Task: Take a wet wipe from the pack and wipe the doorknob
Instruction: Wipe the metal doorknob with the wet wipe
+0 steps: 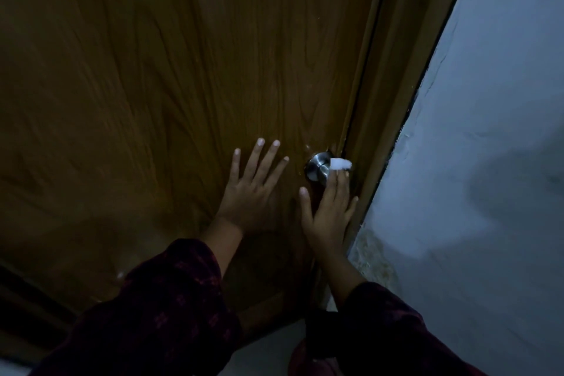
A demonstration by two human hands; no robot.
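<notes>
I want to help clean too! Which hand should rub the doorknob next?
The right hand: it already presses the wet wipe against the doorknob. The left hand lies flat on the door.

Brown door (183, 70) with darker wavy wood grain. Silver, shiny doorknob (317, 168). White wipe (341, 163) against the knob. Brown door frame (393, 70), plainer than the door. Pale blue-grey wall (488, 131), with a mottled yellowish-tan patch low down by the frame. Dark maroon sleeves (171, 299) with a faint reddish check pattern. Light grey floor (268, 351).
</notes>
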